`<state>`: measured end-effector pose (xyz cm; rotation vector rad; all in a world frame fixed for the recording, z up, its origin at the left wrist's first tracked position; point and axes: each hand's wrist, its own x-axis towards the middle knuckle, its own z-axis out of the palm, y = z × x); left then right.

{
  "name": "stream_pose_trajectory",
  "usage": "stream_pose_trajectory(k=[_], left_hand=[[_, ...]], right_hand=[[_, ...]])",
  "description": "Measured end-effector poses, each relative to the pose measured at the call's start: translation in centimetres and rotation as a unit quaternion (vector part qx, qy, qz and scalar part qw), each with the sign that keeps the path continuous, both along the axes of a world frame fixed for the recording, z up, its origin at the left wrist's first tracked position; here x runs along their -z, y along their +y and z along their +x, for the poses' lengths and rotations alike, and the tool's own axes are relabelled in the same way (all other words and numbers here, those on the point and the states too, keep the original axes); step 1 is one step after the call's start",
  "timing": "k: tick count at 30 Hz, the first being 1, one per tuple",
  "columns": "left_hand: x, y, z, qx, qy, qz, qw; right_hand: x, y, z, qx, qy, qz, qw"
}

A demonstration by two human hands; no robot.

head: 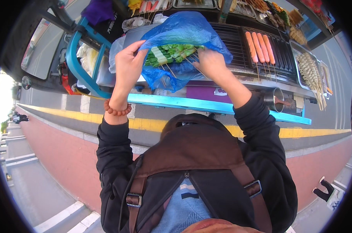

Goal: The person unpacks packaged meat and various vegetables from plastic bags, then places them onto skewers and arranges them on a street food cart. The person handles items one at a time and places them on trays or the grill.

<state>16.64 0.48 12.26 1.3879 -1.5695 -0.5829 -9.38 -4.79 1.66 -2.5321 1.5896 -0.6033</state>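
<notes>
My left hand [130,62], with a beaded bracelet at the wrist, pinches the left edge of a blue plastic bag [181,27]. Inside the bag's mouth lie skewered green vegetables [183,51] beside a row of pale-and-green skewered bundles [158,56]. At the right side of the opening, my right hand [211,62] has its fingers curled at the vegetables and the ends of thin wooden skewers [198,67]; its fingertips are partly hidden. The bag rests over the left part of a black grill [228,38]. Skewered sausages [260,48] lie on ridged plates to the right.
A teal metal rail [176,101] runs along the cart's near edge and bends up at the left. A metal pot [276,100] stands near the right end. Beyond it, a metal tray [295,58] holds folded skewers [310,70]. More trays of skewered food line the back.
</notes>
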Motion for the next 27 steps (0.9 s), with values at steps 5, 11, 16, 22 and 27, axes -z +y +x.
stream_pose_trajectory(k=[5,11,16,22,27], left_hand=[[-0.2,0.3,0.4,0.022,0.054,0.003,0.998],[-0.3,1.1,0.7,0.03,0.055,-0.001,0.998],[0.1,1.0,1.0,0.02,0.072,0.027,0.997],[-0.5,-0.6,-1.3,0.029,0.133,-0.052,0.989],[-2.2,-3.2,-4.2,0.057,0.12,-0.057,0.99]], right_hand=[[4.4,2.1,1.3,0.073,0.003,-0.219,0.973],[4.9,-2.0,0.9,0.067,-0.017,-0.215,0.974],[2.7,-4.2,-1.4,0.055,-0.02,-0.128,0.99],[-0.2,-4.8,-1.9,0.131,-0.182,0.078,0.971],[-0.8,-5.5,-4.4,0.172,-0.096,0.098,0.976]])
